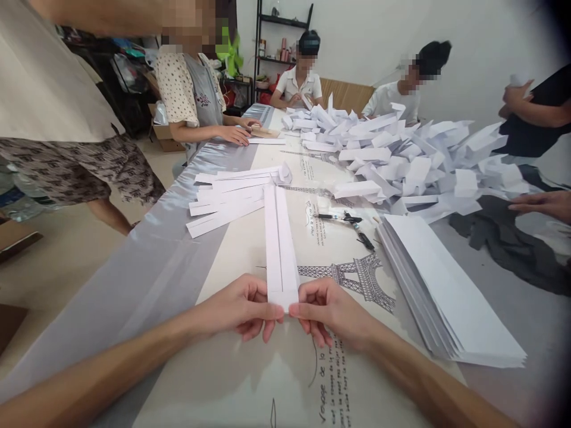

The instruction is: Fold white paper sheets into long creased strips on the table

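A long white folded paper strip [281, 249] stretches away from me, with a dark slit-like line along its length. My left hand [252, 306] pinches its near left corner, thumb on top and fingers beneath. At the near right corner my right hand [321, 309] grips the same strip in the same way. The two thumb tips almost meet at its near end. Beyond the strip's far end, several similar folded paper strips [227, 202] lie fanned out to the left. To the right rests a stack of folded white paper sheets [446, 285].
A big heap of folded white papers [401, 154] covers the table's far right. Pens [348, 220] lie mid-table on the printed tablecloth [214, 362]. Dark cloth [504, 238] is at right. Several people surround the table; one stands close on the left, another's hand [544, 205] reaches in at right.
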Tool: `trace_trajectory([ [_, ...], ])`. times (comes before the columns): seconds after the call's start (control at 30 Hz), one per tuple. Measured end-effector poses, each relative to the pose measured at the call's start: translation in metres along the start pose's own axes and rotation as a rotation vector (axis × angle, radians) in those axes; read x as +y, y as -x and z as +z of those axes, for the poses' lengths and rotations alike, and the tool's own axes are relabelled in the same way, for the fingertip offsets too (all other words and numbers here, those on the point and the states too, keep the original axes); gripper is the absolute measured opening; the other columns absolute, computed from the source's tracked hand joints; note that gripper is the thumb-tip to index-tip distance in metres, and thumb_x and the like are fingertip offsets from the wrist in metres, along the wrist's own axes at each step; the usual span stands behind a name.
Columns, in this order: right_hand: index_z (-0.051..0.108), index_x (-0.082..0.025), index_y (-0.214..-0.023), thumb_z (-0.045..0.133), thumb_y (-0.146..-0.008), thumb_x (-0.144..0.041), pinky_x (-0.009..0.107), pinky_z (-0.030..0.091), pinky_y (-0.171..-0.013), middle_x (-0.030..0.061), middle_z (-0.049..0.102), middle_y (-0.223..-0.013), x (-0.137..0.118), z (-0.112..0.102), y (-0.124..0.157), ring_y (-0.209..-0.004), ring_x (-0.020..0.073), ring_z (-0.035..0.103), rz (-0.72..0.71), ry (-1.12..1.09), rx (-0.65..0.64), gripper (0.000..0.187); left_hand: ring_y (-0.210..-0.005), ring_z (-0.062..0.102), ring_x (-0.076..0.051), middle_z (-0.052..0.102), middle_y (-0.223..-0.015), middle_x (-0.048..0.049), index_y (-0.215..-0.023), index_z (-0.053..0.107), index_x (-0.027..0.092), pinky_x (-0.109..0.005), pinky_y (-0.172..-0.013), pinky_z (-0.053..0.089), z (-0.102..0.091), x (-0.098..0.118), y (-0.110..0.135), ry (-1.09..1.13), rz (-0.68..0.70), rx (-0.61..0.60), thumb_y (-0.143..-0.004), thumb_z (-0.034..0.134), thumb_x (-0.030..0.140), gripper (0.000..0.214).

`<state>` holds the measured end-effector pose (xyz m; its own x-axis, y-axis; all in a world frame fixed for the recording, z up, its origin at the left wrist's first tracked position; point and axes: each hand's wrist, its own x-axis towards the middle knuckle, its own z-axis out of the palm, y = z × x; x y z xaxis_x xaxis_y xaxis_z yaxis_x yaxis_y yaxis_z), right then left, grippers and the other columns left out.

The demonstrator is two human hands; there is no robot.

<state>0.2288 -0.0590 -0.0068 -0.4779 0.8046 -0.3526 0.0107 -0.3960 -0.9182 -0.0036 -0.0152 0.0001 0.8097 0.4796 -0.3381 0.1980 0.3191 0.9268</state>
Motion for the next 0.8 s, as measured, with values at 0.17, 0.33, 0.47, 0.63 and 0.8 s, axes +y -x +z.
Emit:
trace_trajectory([
  [0.17, 0.069, -0.015, -0.075, 0.08, -0.085, -0.037, 0.014, 0.038, -0.032, -0.0033, 0.064, -0.058, -0.001, 0.0, 0.001, -0.038, 0.0072, 0.057, -0.001, 0.015, -0.032, 0.026, -0.041, 0.046, -0.005, 0.067, -0.062, -0.0005, -0.085, 0.074, 0.014, -0.016, -0.038, 0.029, 0.001, 0.001, 0.0, -0.023, 0.021, 0.001, -0.095, 0.067, 0.038, 0.028],
  [0.33, 0.072, -0.015, -0.082, 0.075, -0.089, -0.041, 0.016, 0.041, -0.033, -0.0026, 0.064, -0.06, 0.002, 0.001, 0.0, -0.041, 0.0091, 0.06, -0.003, -0.003, -0.084, 0.028, -0.038, 0.039, -0.004, 0.062, -0.056, 0.0031, -0.086, 0.071, 0.014, -0.016, -0.038, 0.027, 0.002, -0.004, -0.001, 0.008, 0.084, 0.037, -0.095, 0.065, 0.036, 0.025],
  [0.47, 0.07, -0.016, -0.08, 0.076, -0.089, -0.042, 0.015, 0.037, -0.032, -0.0052, 0.061, -0.058, 0.002, 0.001, 0.0, -0.037, 0.0057, 0.053, -0.014, 0.004, -0.048, 0.028, -0.037, 0.039, -0.004, 0.059, -0.053, 0.0042, -0.081, 0.068, 0.014, -0.015, -0.037, 0.027, 0.006, -0.007, -0.002, 0.023, 0.082, 0.091, -0.094, 0.065, 0.039, 0.028],
  [0.63, 0.071, -0.015, -0.077, 0.073, -0.091, -0.046, 0.015, 0.035, -0.031, -0.0046, 0.06, -0.055, 0.0, 0.0, -0.001, -0.035, 0.0061, 0.052, -0.021, 0.054, -0.057, 0.035, -0.038, 0.043, -0.005, 0.06, -0.054, 0.0042, -0.084, 0.068, 0.014, -0.015, -0.038, 0.029, 0.006, -0.008, -0.002, -0.016, 0.056, 0.114, -0.093, 0.067, 0.041, 0.028],
  [0.8, 0.066, -0.017, -0.079, 0.058, -0.1, -0.052, 0.017, 0.039, -0.033, -0.0052, 0.058, -0.057, 0.0, 0.002, -0.001, -0.037, 0.0072, 0.053, -0.049, 0.114, -0.012, 0.041, -0.038, 0.043, -0.005, 0.061, -0.055, 0.0041, -0.086, 0.069, 0.015, -0.015, -0.038, 0.026, 0.002, -0.005, -0.001, -0.005, 0.04, 0.127, -0.092, 0.068, 0.041, 0.027],
])
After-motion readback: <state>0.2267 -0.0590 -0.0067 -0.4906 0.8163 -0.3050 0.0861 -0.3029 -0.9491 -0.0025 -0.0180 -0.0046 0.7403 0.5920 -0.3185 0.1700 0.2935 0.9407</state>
